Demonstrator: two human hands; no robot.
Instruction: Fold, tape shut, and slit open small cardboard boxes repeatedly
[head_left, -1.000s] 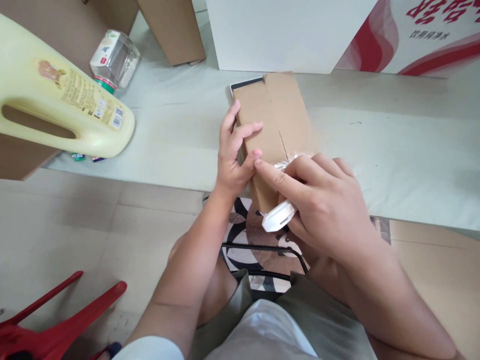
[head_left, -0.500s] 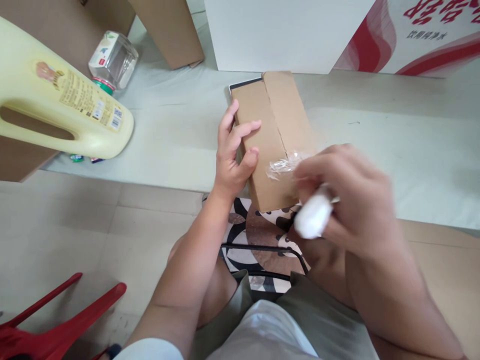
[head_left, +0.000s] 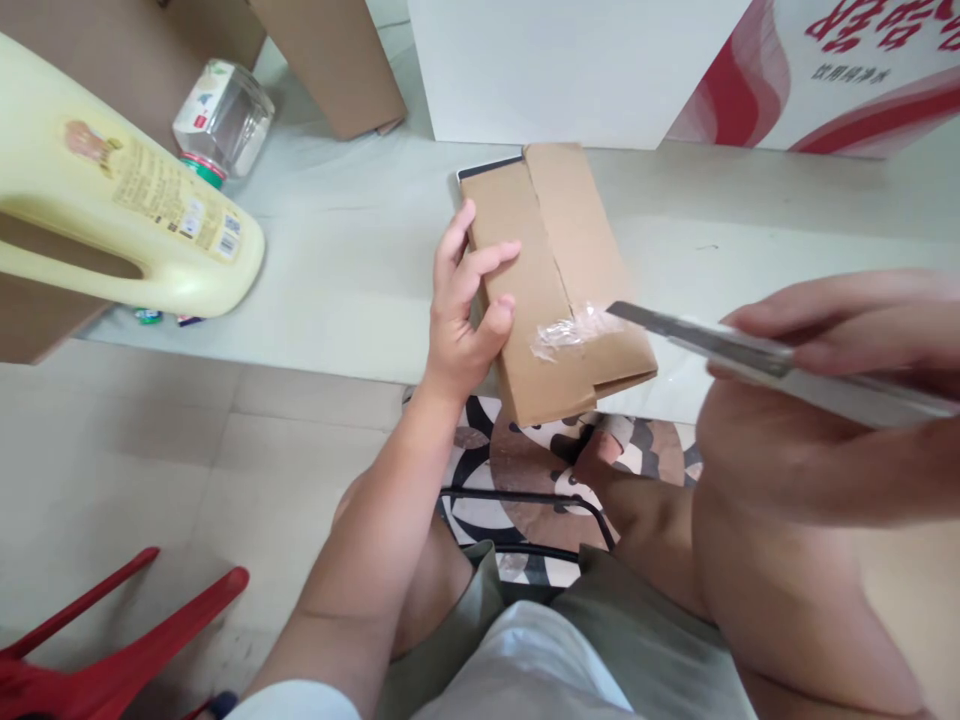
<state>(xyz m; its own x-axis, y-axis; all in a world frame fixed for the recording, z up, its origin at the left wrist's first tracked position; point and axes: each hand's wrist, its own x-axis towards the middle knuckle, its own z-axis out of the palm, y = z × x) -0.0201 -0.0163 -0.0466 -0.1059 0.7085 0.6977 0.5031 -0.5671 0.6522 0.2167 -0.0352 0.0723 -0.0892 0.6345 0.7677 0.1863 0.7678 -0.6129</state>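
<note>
A small brown cardboard box (head_left: 517,215) lies tilted at the near edge of the covered table, its near end past the edge. Crumpled clear tape (head_left: 562,332) sticks to its top near that end. My left hand (head_left: 469,300) rests on the box's left side, fingers spread over the edge. To the right, my right hand (head_left: 832,400) is closed around a box cutter (head_left: 712,340) with its blade out, the tip close to the tape's right end. A dark, white-edged object (head_left: 489,168) shows under the box's far end.
A yellow jug (head_left: 150,210) and a clear bottle with a green cap (head_left: 229,125) are at the left. White box (head_left: 555,70) and red-and-white carton (head_left: 840,100) stand behind. A red stool (head_left: 150,630) is on the floor.
My right hand has moved right, away from the box, and turned so that the cutter's blade shows. The box's near right corner is now uncovered. My left hand has stayed in place.
</note>
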